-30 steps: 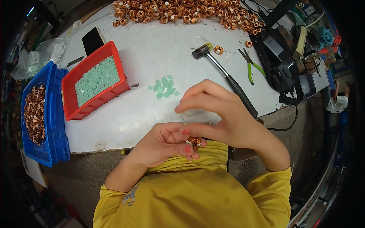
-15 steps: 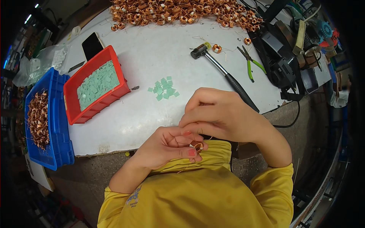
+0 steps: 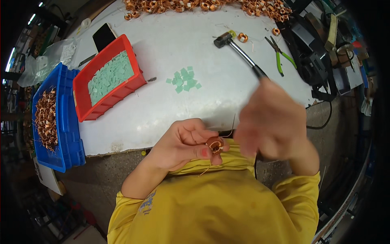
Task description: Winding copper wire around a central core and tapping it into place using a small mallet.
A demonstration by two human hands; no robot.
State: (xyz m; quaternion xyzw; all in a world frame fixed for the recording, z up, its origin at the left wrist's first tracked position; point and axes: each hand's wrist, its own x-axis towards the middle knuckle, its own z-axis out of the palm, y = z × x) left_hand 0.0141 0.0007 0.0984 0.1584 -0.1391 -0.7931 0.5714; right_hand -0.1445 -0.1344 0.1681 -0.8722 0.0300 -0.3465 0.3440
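Note:
Between the thumb and fingers of my left hand (image 3: 183,143) is a small copper-wound ring coil (image 3: 215,144), held just in front of the table's near edge. One thin wire end sticks up from the coil and another hangs below it. My right hand (image 3: 270,120) is apart from the coil, to its right, and smeared by motion, so its fingers cannot be made out. Just beyond that hand lies a hammer (image 3: 243,54) with a dark head and black grip, its handle end hidden by the hand. Small green square pieces (image 3: 184,79) lie loose on the white table.
A red bin (image 3: 140,77) of green pieces stands at left, beside a blue crate (image 3: 73,134) of coils. Many copper coils (image 3: 203,5) are heaped at the far edge. Green-handled pliers (image 3: 278,57), a phone (image 3: 104,38) and a black device (image 3: 310,61) lie around the table.
My right hand has come away from the coil and swung right, blurring. My left hand still holds the coil, whose wire ends now show. The whole view has shifted slightly.

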